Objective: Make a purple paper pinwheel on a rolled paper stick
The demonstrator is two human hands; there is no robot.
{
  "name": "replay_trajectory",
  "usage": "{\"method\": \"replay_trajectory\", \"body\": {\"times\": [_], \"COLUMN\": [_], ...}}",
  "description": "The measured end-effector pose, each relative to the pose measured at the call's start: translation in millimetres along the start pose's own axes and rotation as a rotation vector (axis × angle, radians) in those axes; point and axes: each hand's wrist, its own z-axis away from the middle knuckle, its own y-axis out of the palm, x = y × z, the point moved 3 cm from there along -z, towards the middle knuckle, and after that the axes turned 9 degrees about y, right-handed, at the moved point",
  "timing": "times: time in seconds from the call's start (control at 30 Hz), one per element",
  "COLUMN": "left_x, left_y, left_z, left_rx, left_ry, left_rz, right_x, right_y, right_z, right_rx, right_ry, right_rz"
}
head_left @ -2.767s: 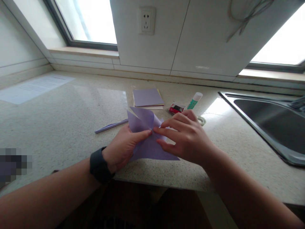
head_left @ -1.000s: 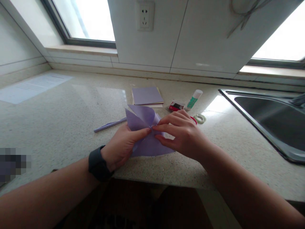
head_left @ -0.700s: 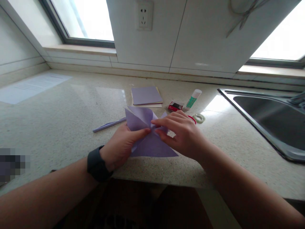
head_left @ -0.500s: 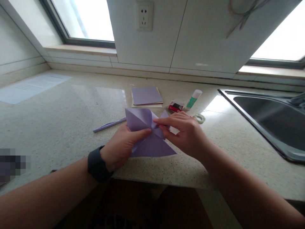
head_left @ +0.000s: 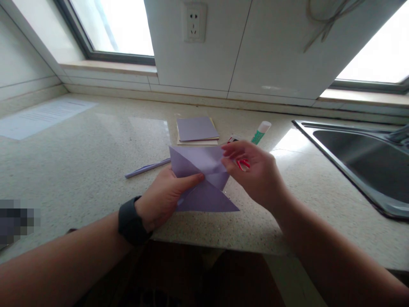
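1. Speckled stone countertop (head_left: pixel 79 166) near a sink (head_left: pixel 358 162) holds the folded lilac paper (head_left: pixel 201 183).
2. Left hand (head_left: pixel 162 198) pins its centre, thumb pressed down.
3. Right hand (head_left: pixel 255 175) pinches a lifted flap; folding seems underway, calling for accurate corner alignment.

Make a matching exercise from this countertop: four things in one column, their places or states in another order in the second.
Things:
1. folded purple paper
2. glue stick
3. purple pen
4. left hand

Places or states:
A. lying left of the folded paper
B. pinned at its centre by a thumb
C. wrist wears a dark watch
D. lying near the sink

Pairs: 1-B, 2-D, 3-A, 4-C
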Motion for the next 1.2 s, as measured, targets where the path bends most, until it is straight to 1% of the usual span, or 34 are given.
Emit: {"method": "replay_trajectory", "body": {"times": [0.07,0.1,0.13,0.17,0.23,0.27,0.33,0.4,0.47,0.63,0.73,0.8,0.9,0.97,1.13,1.2], "left_x": [0,0,0,-1,-1,0,1,1,2,3,3,3,3,2,1,0], "left_y": [0.4,0.8,1.3,1.7,1.9,1.8,1.0,-0.1,-1.0,-1.9,-1.3,-0.8,-0.4,-0.2,0.7,0.8], "left_z": [0,0,-1,-1,-1,-1,0,0,0,-1,-1,-1,0,1,1,1], "left_rx": [0.0,0.001,0.004,0.006,0.003,0.001,-0.005,-0.007,-0.005,0.003,0.011,0.017,0.017,0.009,-0.001,-0.002], "left_ry": [-0.008,-0.004,0.004,0.01,0.013,0.008,-0.001,-0.004,-0.011,-0.019,-0.015,-0.019,-0.012,-0.001,-0.011,-0.012], "left_rz": [0.007,0.008,0.008,0.006,-0.003,-0.01,-0.022,-0.03,-0.034,-0.051,-0.069,-0.081,-0.09,-0.095,-0.129,-0.137], "right_x": [-12,-18,-23,-28,-30,-29,-24,-16,-9,-7,-6,-1,8,12,18,20], "right_y": [-5,-5,-4,-2,2,3,2,-1,-4,-7,-10,-12,-15,-16,-18,-18], "right_z": [-6,-9,-12,-14,-16,-16,-15,-13,-12,-12,-12,-11,-9,-8,-3,-2], "right_rx": [-0.115,-0.115,-0.076,-0.008,0.095,0.106,0.052,-0.021,-0.049,0.005,-0.003,-0.027,-0.047,-0.058,-0.121,-0.129], "right_ry": [0.123,0.198,0.261,0.303,0.323,0.31,0.248,0.164,0.101,0.095,0.068,-0.021,-0.235,-0.346,-0.515,-0.534], "right_rz": [-0.009,-0.042,-0.088,-0.143,-0.236,-0.256,-0.216,-0.109,-0.028,-0.019,0.054,0.172,0.416,0.547,0.712,0.748]}}
